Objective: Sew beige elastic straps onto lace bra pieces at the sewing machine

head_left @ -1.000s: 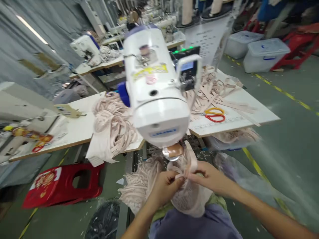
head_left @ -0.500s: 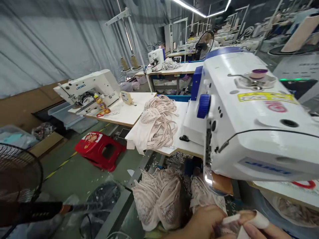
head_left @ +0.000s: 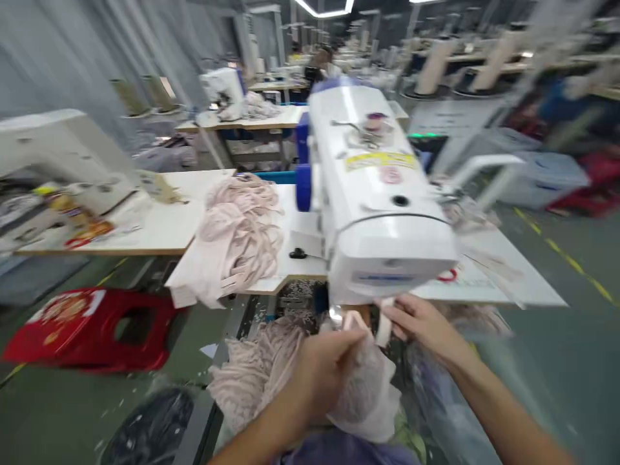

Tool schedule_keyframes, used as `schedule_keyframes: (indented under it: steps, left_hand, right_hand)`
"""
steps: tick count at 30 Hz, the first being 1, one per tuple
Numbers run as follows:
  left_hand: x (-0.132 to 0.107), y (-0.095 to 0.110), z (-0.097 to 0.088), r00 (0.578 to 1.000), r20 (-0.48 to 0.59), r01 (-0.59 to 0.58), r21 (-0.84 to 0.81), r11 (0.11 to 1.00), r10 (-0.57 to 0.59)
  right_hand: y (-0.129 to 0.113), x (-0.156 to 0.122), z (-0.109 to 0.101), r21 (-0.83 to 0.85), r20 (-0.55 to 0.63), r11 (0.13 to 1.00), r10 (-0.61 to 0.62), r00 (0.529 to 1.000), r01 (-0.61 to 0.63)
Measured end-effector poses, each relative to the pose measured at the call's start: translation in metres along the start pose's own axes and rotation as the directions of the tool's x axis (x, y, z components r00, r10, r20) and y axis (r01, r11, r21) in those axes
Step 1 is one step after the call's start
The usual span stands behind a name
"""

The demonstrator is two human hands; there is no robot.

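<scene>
Lace piece, pale pink and sheer, hanging between the two hands, mostly just right of the left one and below the right one. Left hand curled closed on the upper left edge of the lace, thumb toward the right hand, exact hold of the fingers hidden. Right hand higher and a little farther forward, fingers pinched narrow on the upper end of a pale strip; with the blur, impossible to say whether joined to the lace. Peach-toned band looped up just above the left thumb. Directly beyond both hands, and above, the rounded white front of a sewing machine, blue knob on the left flank. Heap of ruffled lace pieces just left of the left hand. Farther forward and left of that hand, a mound of pale pink straps and cloth at the edge of a white tabletop. Well to the left of the left hand, a red stool on the green floor; nearer, lower left, a dark plastic bag. Beyond the right hand, a white table with blurred pale strips on top. Just below the right wrist, crumpled clear plastic; far beyond the right hand, lidded storage bins.
</scene>
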State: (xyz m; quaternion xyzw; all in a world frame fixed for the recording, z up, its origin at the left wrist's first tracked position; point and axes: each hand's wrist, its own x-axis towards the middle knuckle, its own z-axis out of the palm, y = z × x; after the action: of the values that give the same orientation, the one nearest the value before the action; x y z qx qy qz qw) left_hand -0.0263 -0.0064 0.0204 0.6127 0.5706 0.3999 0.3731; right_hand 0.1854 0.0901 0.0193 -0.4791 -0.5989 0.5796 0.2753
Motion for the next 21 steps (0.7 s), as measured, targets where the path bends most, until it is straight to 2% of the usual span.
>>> schedule_keyframes:
  steps: [2, 5, 8, 11, 14, 19, 21]
  left_hand:
    - [0.008, 0.004, -0.012, 0.999, 0.046, 0.003, -0.010, 1.000, -0.003]
    - [0.017, 0.014, -0.028, 0.998, 0.045, 0.038, -0.022, 0.999, -0.037]
    - [0.019, 0.023, -0.036, 0.996, 0.045, 0.081, -0.006, 0.997, -0.080]
    - [0.020, 0.024, -0.038, 0.996, 0.039, 0.082, 0.010, 0.997, -0.083]
    - [0.021, 0.022, -0.037, 0.997, 0.036, 0.073, 0.015, 0.997, -0.074]
    - [0.020, 0.021, -0.036, 0.998, 0.050, 0.037, 0.020, 0.999, -0.038]
    - [0.019, 0.022, -0.036, 0.999, 0.042, -0.004, 0.035, 0.999, 0.002]
  right_hand:
    - [-0.014, 0.012, 0.003, 0.018, 0.083, 1.000, -0.019, 0.996, 0.018]
    - [-0.030, 0.029, 0.008, 0.035, 0.070, 0.999, -0.041, 0.997, 0.039]
    - [-0.035, 0.041, 0.015, 0.024, 0.043, 0.993, -0.117, 0.992, 0.116]
    - [-0.033, 0.051, 0.021, -0.090, 0.002, 0.971, -0.221, 0.975, 0.220]
    - [-0.033, 0.061, 0.027, -0.182, -0.029, 0.949, -0.266, 0.963, 0.257]
    - [-0.039, 0.072, 0.036, -0.467, -0.048, 0.815, -0.411, 0.910, 0.344]
    - [-0.040, 0.074, 0.039, -0.502, -0.043, 0.789, -0.433, 0.900, 0.355]
